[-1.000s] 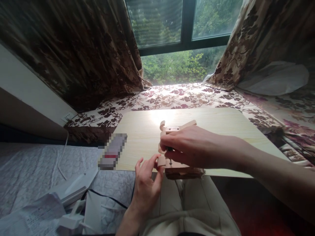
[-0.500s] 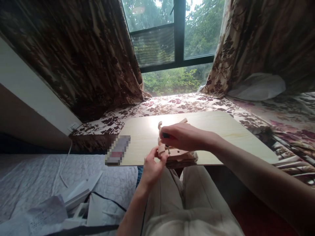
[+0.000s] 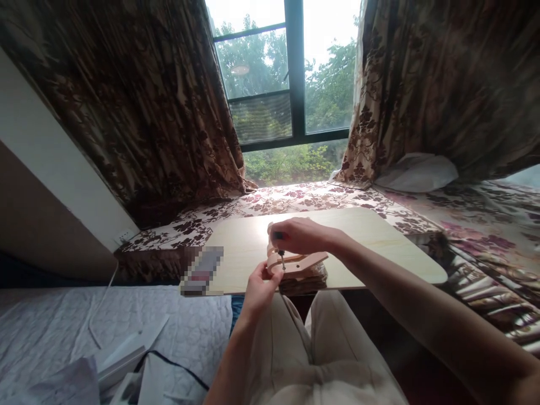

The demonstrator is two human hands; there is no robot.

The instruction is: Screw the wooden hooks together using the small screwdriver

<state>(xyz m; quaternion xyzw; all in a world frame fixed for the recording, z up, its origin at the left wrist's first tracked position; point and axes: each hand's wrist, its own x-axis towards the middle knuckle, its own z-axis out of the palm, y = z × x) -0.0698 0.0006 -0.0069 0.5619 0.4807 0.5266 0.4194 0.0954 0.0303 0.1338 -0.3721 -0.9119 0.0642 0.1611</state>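
A small wooden assembly [image 3: 301, 263] of pale cut pieces lies at the near edge of a light wooden board [image 3: 379, 247]. My right hand [image 3: 299, 235] is closed around a small screwdriver [image 3: 279, 256], whose tip points down into the wood. My left hand [image 3: 259, 284] reaches up from below and pinches the left end of the wooden assembly with thumb and fingers.
A blurred-out rectangular object [image 3: 201, 271] lies on the board's left end. Floral fabric [image 3: 295, 197] covers the window ledge behind, between brown curtains [image 3: 139, 112]. White paper and plastic parts with a black cable [image 3: 139, 360] lie on the quilted bed at lower left.
The view has tilted up and pulled back, so hands and board look smaller. Both hands stay on the wooden assembly, the left closing on its end.
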